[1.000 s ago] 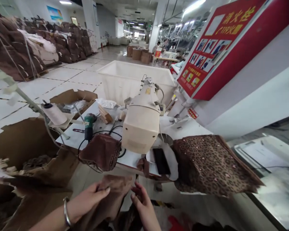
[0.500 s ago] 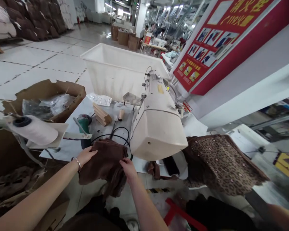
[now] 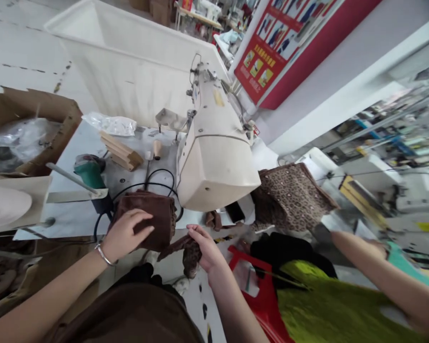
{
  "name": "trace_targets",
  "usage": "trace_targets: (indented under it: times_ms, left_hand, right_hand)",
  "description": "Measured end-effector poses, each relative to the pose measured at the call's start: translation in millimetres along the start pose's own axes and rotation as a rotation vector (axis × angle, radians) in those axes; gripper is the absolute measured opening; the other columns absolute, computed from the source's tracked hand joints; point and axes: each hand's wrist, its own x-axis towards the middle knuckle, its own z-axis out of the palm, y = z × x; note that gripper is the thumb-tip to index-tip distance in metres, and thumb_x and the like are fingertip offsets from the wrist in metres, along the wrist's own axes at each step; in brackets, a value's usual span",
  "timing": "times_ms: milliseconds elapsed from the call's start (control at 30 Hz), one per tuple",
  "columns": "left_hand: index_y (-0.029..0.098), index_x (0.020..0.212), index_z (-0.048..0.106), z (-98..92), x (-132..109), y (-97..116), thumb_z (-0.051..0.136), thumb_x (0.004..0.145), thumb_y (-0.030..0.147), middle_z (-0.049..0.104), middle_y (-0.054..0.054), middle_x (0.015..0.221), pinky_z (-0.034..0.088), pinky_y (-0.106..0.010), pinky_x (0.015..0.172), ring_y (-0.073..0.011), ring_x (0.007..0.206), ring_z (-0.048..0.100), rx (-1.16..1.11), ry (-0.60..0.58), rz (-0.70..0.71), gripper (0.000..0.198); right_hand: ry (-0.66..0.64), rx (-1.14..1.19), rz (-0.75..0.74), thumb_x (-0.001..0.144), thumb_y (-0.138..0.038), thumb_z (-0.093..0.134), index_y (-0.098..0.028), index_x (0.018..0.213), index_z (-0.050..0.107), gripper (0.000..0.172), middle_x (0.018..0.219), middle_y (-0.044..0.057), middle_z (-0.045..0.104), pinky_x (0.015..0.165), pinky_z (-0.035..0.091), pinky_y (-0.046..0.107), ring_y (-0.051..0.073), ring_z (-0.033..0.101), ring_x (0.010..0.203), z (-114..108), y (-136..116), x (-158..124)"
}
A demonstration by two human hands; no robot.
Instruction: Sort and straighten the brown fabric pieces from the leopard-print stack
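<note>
Now the left hand [image 3: 127, 233] lies flat on the brown fabric stack [image 3: 148, 216]. The right hand [image 3: 207, 247] pinches a leopard-print piece [image 3: 189, 250]. Tugging it could drag the stack off the table [image 3: 71, 214].

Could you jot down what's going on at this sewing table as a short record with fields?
Place: sewing table in a workshop
Left hand: flat on a folded brown cloth
Right hand: pinching a hanging leopard-print strip
Machine: cream sewing machine, just behind the cloth
Nearby: green power tool, leopard-print fabric
Other person: in green, at right
</note>
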Motion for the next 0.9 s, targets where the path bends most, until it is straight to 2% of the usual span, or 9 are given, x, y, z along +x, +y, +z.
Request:
trace_targets:
  times_ms: [100, 133, 200, 300, 433, 533, 700, 800, 900]
  left_hand:
    - [0.019, 0.131, 0.062, 22.3, -2, 48, 0.07, 0.079, 0.039, 0.062, -0.011, 0.135, 0.043, -0.04, 0.111, -0.0275, 0.125, 0.057, -0.192, -0.357, 0.087, 0.056]
    - [0.018, 0.129, 0.063, 29.0, -1, 60, 0.07, 0.077, 0.032, 0.065, -0.011, 0.131, 0.045, -0.04, 0.108, -0.028, 0.121, 0.059, -0.202, -0.448, 0.082, 0.054]
    - [0.015, 0.109, 0.071, 36.4, 4, 77, 0.062, 0.076, 0.023, 0.073, -0.01, 0.109, 0.05, -0.039, 0.095, -0.0273, 0.103, 0.066, -0.193, -0.553, 0.032, 0.036]
    - [0.014, 0.09, 0.073, 28.5, 15, 83, 0.056, 0.082, 0.03, 0.075, -0.007, 0.091, 0.052, -0.034, 0.084, -0.0252, 0.09, 0.068, -0.305, -0.624, -0.054, 0.025]
    - [0.015, 0.089, 0.075, 0.4, 33, 83, 0.074, 0.073, 0.053, 0.076, -0.006, 0.09, 0.056, -0.032, 0.08, -0.0252, 0.087, 0.069, -0.546, -0.775, -0.231, 0.042]
    - [0.016, 0.088, 0.075, -11.6, 40, 95, 0.086, 0.064, 0.053, 0.076, -0.006, 0.09, 0.058, -0.033, 0.081, -0.025, 0.087, 0.071, -0.67, -0.746, -0.386, 0.046]
    - [0.014, 0.096, 0.074, -10.1, 46, 118, 0.092, 0.058, 0.047, 0.077, -0.012, 0.092, 0.062, -0.036, 0.079, -0.0263, 0.086, 0.073, -0.843, -0.687, -0.596, 0.054]
    - [0.012, 0.097, 0.074, -10.1, 47, 123, 0.092, 0.06, 0.044, 0.077, -0.014, 0.097, 0.063, -0.035, 0.08, -0.0263, 0.087, 0.074, -0.853, -0.646, -0.624, 0.052]
    - [0.014, 0.099, 0.074, -14.5, 45, 117, 0.087, 0.065, 0.048, 0.077, -0.013, 0.099, 0.062, -0.036, 0.084, -0.0261, 0.09, 0.074, -0.778, -0.619, -0.54, 0.049]
  right_hand:
    - [-0.052, 0.071, 0.005, 0.054, -0.042, 0.092, -0.017, 0.1, 0.066, 0.058, 0.076, -0.001, 0.065, 0.068, 0.047, 0.025, 0.013, 0.061, 0.07, -1, -17, -29]
    - [-0.054, 0.085, -0.006, 0.054, -0.042, 0.092, -0.017, 0.1, 0.067, 0.058, 0.078, 0.0, 0.067, 0.07, 0.048, 0.025, 0.013, 0.062, 0.072, -4, -22, -37]
    - [-0.029, 0.103, -0.042, 0.053, -0.041, 0.094, -0.018, 0.1, 0.068, 0.058, 0.079, 0.0, 0.068, 0.07, 0.047, 0.024, 0.013, 0.062, 0.073, -13, -31, -48]
    - [0.071, 0.103, -0.121, 0.052, -0.04, 0.095, -0.017, 0.094, 0.071, 0.053, 0.072, -0.002, 0.065, 0.064, 0.043, 0.02, 0.01, 0.057, 0.068, -36, -42, -59]
    - [0.165, 0.113, -0.205, 0.049, -0.041, 0.096, -0.016, 0.085, 0.073, 0.049, 0.067, -0.004, 0.062, 0.058, 0.038, 0.018, 0.008, 0.052, 0.063, -64, -47, -72]
    - [0.159, 0.144, -0.239, 0.05, -0.041, 0.096, -0.016, 0.087, 0.074, 0.05, 0.072, -0.002, 0.066, 0.06, 0.041, 0.019, 0.009, 0.056, 0.066, -73, -47, -81]
    - [0.106, 0.182, -0.264, 0.05, -0.038, 0.095, -0.017, 0.098, 0.075, 0.056, 0.088, 0.003, 0.073, 0.07, 0.049, 0.025, 0.014, 0.063, 0.077, -82, -54, -89]
    - [0.052, 0.182, -0.255, 0.052, -0.037, 0.094, -0.017, 0.102, 0.075, 0.057, 0.094, 0.005, 0.074, 0.076, 0.05, 0.029, 0.016, 0.065, 0.081, -87, -61, -91]
    - [-0.047, 0.048, -0.224, 0.058, -0.035, 0.091, -0.017, 0.11, 0.073, 0.057, 0.101, 0.006, 0.073, 0.082, 0.048, 0.032, 0.018, 0.064, 0.086, -87, -63, -95]
